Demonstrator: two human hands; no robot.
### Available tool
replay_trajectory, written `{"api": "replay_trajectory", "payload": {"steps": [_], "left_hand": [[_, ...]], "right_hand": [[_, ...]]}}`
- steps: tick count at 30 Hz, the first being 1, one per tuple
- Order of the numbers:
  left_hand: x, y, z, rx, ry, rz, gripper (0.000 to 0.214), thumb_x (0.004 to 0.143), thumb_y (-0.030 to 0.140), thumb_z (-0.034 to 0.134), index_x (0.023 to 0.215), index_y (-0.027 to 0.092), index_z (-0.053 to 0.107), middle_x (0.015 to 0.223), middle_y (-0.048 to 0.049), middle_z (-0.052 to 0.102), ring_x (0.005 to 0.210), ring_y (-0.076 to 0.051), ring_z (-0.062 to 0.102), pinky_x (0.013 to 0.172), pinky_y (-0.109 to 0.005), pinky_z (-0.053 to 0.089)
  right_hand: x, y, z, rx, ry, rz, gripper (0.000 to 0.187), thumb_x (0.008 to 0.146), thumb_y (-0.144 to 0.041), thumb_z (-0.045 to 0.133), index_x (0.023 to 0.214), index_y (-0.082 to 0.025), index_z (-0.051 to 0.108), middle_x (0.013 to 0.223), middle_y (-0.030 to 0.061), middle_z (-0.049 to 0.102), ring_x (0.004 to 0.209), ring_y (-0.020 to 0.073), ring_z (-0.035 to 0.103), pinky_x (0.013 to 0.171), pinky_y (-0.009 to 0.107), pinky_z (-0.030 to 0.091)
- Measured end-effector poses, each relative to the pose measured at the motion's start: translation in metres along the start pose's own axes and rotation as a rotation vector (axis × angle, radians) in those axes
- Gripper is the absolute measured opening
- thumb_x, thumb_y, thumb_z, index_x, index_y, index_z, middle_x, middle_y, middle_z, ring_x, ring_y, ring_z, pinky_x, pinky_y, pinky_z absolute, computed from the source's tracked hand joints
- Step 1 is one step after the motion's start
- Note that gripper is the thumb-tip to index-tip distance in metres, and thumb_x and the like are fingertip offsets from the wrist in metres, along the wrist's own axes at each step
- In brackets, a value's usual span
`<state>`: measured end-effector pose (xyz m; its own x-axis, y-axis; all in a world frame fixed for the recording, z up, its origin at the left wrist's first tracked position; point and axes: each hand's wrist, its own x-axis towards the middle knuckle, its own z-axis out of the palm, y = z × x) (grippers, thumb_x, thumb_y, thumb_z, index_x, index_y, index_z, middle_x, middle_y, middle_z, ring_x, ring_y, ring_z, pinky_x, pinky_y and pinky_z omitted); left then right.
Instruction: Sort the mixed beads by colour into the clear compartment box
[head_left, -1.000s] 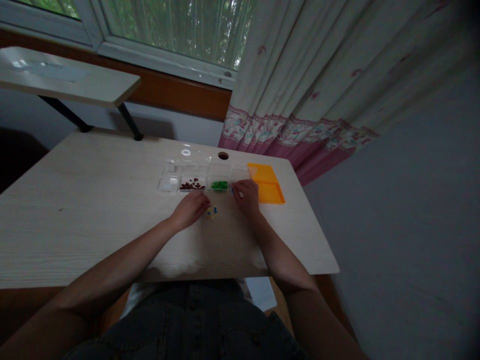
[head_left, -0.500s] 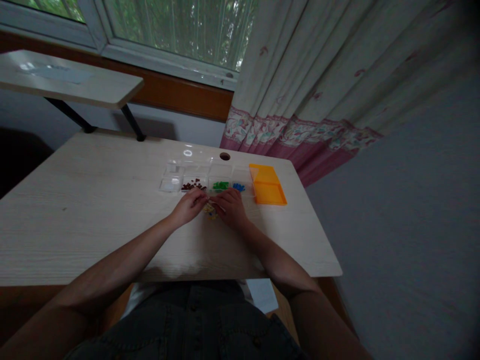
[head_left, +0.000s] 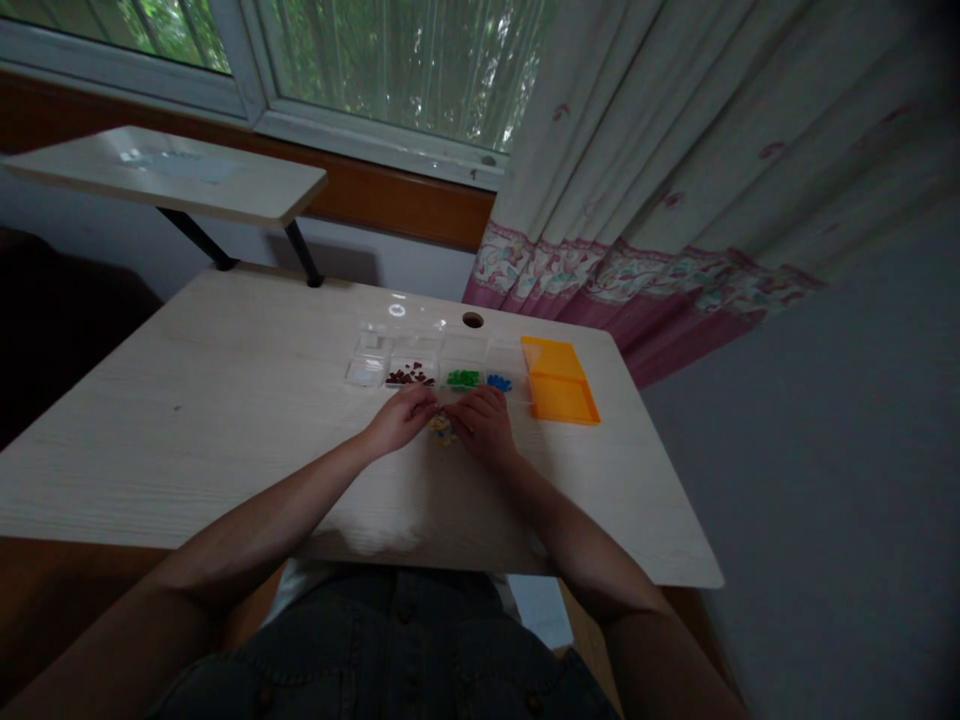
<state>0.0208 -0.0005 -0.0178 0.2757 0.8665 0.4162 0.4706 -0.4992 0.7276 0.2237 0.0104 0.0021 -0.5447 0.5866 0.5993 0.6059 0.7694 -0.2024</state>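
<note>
- I watch both bare hands through the head camera, close together over the middle of the worktop [head_left: 247,400].
- My left hand [head_left: 403,418] comes in from the left, its fingers curled with the tips drawn together; I cannot tell whether that grip pinches anything.
- My right hand [head_left: 482,425] reaches in from the right, fingers bent toward the left one; its grip is also too small and dark for me to tell what, if anything, it holds.
- The fingertips of the two hands meet or nearly meet; I cannot tell which.
- I see a small cluster of yellowish and blue bits [head_left: 442,432] on the worktop, between the hands and just on the near side of their fingertips.
- Beyond the hands I have a row of clear plastic boxes [head_left: 366,373]: dark brown pieces [head_left: 409,377] toward the left, green pieces [head_left: 463,379] next, then blue pieces [head_left: 499,383] on the right, just past my right hand.
- At the right end of the row, an orange case [head_left: 564,400] lies open on the worktop.
- On the far side I see a round hole [head_left: 473,320], with a raised shelf [head_left: 217,187] at far left.
</note>
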Motion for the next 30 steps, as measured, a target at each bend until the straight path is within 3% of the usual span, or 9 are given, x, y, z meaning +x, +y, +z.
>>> {"api": "replay_trajectory", "payload": {"steps": [8, 16, 26, 30], "left_hand": [[0.0, 0.002, 0.001, 0.021, 0.003, 0.001, 0.028, 0.097, 0.036, 0.047, 0.079, 0.017, 0.057, 0.075, -0.0013, 0.05, 0.073, -0.015, 0.049, 0.067, -0.027, 0.039], [0.001, 0.003, 0.0, 0.043, 0.028, 0.007, 0.025, 0.097, 0.032, 0.047, 0.08, 0.017, 0.057, 0.077, -0.0022, 0.052, 0.077, -0.016, 0.051, 0.071, -0.029, 0.041], [0.002, -0.003, -0.006, 0.051, 0.138, -0.022, 0.021, 0.095, 0.031, 0.05, 0.082, 0.018, 0.061, 0.08, -0.0033, 0.055, 0.081, -0.017, 0.053, 0.073, -0.031, 0.042], [0.002, -0.003, -0.007, 0.054, 0.143, -0.028, 0.021, 0.095, 0.032, 0.051, 0.081, 0.018, 0.061, 0.078, -0.0028, 0.055, 0.079, -0.017, 0.052, 0.071, -0.03, 0.041]], "right_hand": [[0.001, 0.0, 0.001, -0.001, 0.14, -0.111, 0.011, 0.09, -0.026, 0.062, 0.086, -0.025, 0.071, 0.078, -0.0002, 0.071, 0.087, 0.0168, 0.059, 0.098, 0.036, 0.038], [0.002, 0.003, -0.001, -0.024, 0.112, -0.058, 0.01, 0.09, -0.028, 0.063, 0.088, -0.027, 0.073, 0.079, -0.0004, 0.071, 0.087, 0.0167, 0.059, 0.097, 0.036, 0.038], [0.002, 0.065, -0.024, -0.168, 0.081, 0.32, 0.019, 0.092, -0.033, 0.06, 0.087, -0.023, 0.075, 0.085, 0.0038, 0.072, 0.093, 0.0209, 0.056, 0.091, 0.039, 0.035], [0.0, 0.077, -0.025, -0.211, 0.024, 0.445, 0.02, 0.09, -0.034, 0.061, 0.083, -0.024, 0.076, 0.092, 0.0037, 0.071, 0.098, 0.0219, 0.053, 0.09, 0.038, 0.033]]}}
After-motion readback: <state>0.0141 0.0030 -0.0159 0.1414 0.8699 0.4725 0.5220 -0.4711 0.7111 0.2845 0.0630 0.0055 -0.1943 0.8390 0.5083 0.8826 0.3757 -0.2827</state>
